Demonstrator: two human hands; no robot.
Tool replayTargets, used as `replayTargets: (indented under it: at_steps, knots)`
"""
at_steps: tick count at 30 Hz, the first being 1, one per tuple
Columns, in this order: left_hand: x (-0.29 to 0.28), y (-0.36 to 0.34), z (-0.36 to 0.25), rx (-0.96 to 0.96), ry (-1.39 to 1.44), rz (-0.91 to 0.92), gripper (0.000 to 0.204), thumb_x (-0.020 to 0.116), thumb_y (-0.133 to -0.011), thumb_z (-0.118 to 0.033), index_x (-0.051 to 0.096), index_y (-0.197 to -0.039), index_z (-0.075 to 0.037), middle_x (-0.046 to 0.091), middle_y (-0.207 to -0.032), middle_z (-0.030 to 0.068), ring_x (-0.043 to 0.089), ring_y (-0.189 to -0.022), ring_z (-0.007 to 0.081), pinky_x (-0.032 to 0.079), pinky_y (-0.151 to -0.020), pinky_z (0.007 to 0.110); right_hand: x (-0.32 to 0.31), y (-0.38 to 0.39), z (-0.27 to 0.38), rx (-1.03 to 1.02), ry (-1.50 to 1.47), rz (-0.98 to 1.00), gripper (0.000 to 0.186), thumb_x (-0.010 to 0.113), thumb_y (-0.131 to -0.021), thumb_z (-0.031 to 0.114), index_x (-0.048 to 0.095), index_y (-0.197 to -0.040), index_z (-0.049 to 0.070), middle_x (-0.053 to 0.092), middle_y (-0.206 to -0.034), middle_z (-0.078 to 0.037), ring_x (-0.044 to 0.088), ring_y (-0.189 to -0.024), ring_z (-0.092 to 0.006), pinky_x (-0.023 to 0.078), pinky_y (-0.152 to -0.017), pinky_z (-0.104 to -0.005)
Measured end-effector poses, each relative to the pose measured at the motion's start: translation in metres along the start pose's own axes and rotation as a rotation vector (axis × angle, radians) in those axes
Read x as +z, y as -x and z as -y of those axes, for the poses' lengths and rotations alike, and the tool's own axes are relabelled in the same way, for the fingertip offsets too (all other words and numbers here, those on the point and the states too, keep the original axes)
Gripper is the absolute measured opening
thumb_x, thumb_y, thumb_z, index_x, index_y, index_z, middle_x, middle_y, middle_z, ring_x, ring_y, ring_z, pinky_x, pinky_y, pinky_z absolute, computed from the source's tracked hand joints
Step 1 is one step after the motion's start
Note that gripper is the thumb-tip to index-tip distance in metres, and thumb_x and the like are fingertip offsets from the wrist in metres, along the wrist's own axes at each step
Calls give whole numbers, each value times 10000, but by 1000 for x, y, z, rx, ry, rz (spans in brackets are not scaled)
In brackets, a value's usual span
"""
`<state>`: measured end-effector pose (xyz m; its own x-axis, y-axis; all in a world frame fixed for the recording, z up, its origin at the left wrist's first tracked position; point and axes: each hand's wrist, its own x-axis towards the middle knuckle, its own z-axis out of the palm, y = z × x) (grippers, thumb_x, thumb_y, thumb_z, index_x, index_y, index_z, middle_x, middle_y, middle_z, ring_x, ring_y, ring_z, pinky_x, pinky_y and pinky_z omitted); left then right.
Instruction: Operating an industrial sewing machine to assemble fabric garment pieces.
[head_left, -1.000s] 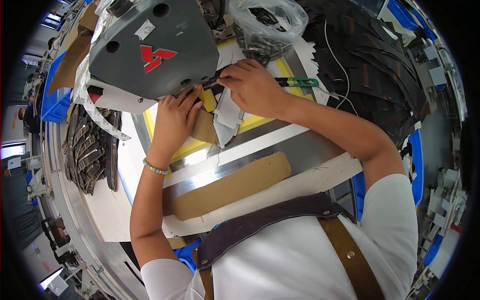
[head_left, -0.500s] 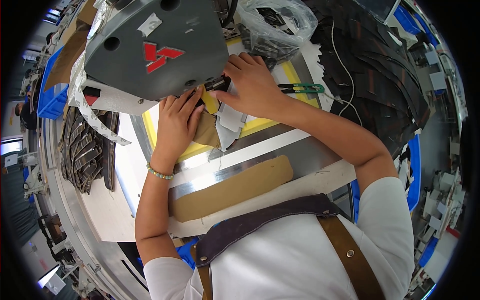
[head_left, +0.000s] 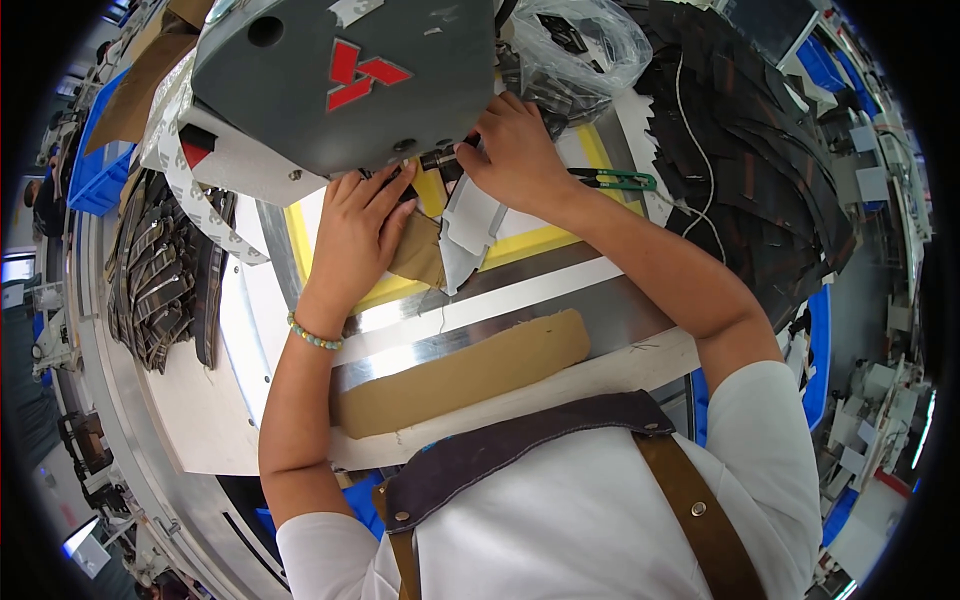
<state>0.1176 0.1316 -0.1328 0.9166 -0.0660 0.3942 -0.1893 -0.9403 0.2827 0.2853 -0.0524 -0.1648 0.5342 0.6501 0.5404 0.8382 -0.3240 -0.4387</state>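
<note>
A grey sewing machine head with a red emblem hides much of the spot where my hands work. My left hand lies with fingers stretched forward at the machine's lower edge, its thumb apart, over a small dark piece. Just right of the metal machine part, my right hand is closed, fingers bent down and thumb tucked in; what they grip is hidden. Between the hands lie a yellow piece, a tan fabric scrap and a pale grey piece. Green-handled thread snips rest beside my right wrist.
Dark fabric pieces are heaped at right, a white cord across them. A clear plastic bag sits behind my right hand. Dark strips are stacked at left. A tan padded strip runs along the front edge. A blue bin stands far left.
The whole view has shifted slightly. My right thumb has drawn back from the yellow piece toward the metal machine part. My left hand stays nearly in place.
</note>
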Motion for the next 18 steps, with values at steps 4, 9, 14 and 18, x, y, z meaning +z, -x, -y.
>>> replayTargets:
  at_steps: [4,9,14,18]
  knots:
    - [1,0,1,-7,2,1,395,725,-981,-167,722,-1359,-54,727,-1266,143,611,-1141,332,450,-1108,448,-1,1,5,4,49,-39,125,750,-840,172,689,-921,100,638,-1015,-85,601,-1028,-321,437,-928,-470]
    - [0,1,0,-9,14,5,394,726,-980,-167,721,-1358,-55,723,-1281,140,608,-1155,334,447,-1110,450,1,0,3,-5,107,-18,177,780,-859,206,686,-975,111,615,-1094,-100,571,-1092,-339,426,-941,-487]
    - [2,2,1,-17,11,9,399,726,-978,-163,719,-1362,-57,719,-1290,143,606,-1161,338,443,-1115,454,1,0,5,23,122,0,166,764,-875,190,685,-998,110,607,-1127,-111,552,-1129,-343,419,-967,-489]
    - [1,0,1,-21,15,14,404,724,-981,-165,715,-1371,-60,719,-1283,145,606,-1165,341,442,-1118,454,1,0,5,26,116,4,175,756,-881,187,681,-1015,104,598,-1153,-119,544,-1144,-345,414,-978,-490]
